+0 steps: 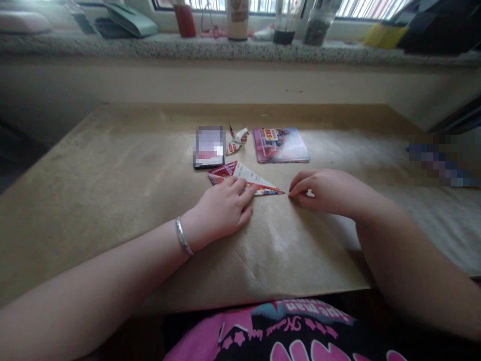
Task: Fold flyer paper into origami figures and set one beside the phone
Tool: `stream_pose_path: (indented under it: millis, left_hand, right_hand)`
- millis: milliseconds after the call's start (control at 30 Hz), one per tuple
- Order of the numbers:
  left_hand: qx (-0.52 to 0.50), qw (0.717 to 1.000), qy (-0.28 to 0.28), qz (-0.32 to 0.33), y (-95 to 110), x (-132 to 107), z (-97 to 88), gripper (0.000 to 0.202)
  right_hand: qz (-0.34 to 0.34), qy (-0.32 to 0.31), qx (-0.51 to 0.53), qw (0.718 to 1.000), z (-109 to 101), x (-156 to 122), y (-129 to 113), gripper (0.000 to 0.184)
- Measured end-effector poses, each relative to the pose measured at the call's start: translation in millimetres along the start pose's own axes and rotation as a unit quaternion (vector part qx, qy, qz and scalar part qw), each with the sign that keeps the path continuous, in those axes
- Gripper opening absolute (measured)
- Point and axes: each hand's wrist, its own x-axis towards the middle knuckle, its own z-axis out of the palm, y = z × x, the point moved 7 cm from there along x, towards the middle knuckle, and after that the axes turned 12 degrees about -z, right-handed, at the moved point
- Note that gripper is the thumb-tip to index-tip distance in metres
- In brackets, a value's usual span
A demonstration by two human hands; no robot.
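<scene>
Paper triangle [258, 180], centre frame on table [112, 165]: folded flat. Left hand [221, 210] presses it with fingers extended, gripping nothing. Right hand [326, 193] is curled at the triangle's right tip; whether it pinches cannot be told. Judged early stage: the folded figure [237, 140] above looks far more worked.

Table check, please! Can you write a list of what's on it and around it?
surface: tan table, creased near the front edge.
job's things: folded paper triangle, lying flat.
clutter: phone, small folded paper figure and stack of printed sheets, all behind the triangle.
hands: left hand presses its fingers on the triangle, with a bracelet on the wrist; right hand rests at the triangle's point, fingers curled.
cables: nothing seen.
surroundings: stone windowsill with jars, and a barred window behind.
</scene>
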Motion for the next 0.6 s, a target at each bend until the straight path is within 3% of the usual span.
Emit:
stream_pose_path:
  millis: [100, 200, 333, 600]
  left_hand:
    - [0.003, 1.000, -0.002, 0.001, 0, 0, 0.5, 0.049]
    - [0.000, 1.000, 0.000, 0.001, 1, 0, -0.2, 0.049]
    - [0.000, 1.000, 0.006, 0.003, 1, 0, -1.7, 0.047]
    - [0.002, 1.000, 0.012, 0.008, 1, 0, -0.6, 0.049]
  right_hand:
    - [0.010, 0.029, 0.016, 0.999, -2, 3, 3, 0.026]
    - [-0.029, 0.063, 0.038, 0.997, -2, 9, -6, 0.029]
    - [-0.088, 0.068, 0.024, 0.993, 3, 15, -23, 0.028]
    - [-0.110, 0.075, -0.022, 0.991, 7, 19, -36, 0.031]
